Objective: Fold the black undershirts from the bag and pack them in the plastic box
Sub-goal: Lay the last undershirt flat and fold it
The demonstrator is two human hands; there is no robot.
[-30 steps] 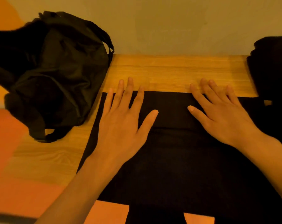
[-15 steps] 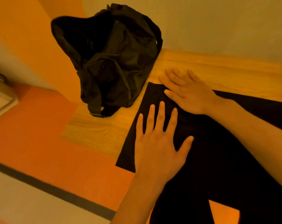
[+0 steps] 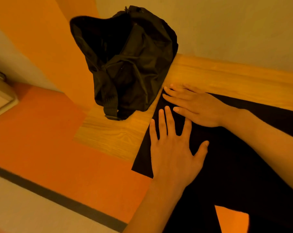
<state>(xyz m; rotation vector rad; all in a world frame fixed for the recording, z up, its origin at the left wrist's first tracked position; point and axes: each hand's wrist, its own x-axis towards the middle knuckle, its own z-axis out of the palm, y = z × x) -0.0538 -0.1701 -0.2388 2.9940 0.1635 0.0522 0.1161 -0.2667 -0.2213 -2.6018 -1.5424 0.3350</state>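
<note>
Hands flat on cloth: the left hand [image 3: 174, 153] and right hand [image 3: 197, 106], fingers straight and spread, press one end of a black undershirt [image 3: 243, 165]. It lies lengthwise along the table [image 3: 118, 135], that end facing the bag [image 3: 130, 64] at the far left corner. Its near corner overhangs the front edge.
</note>
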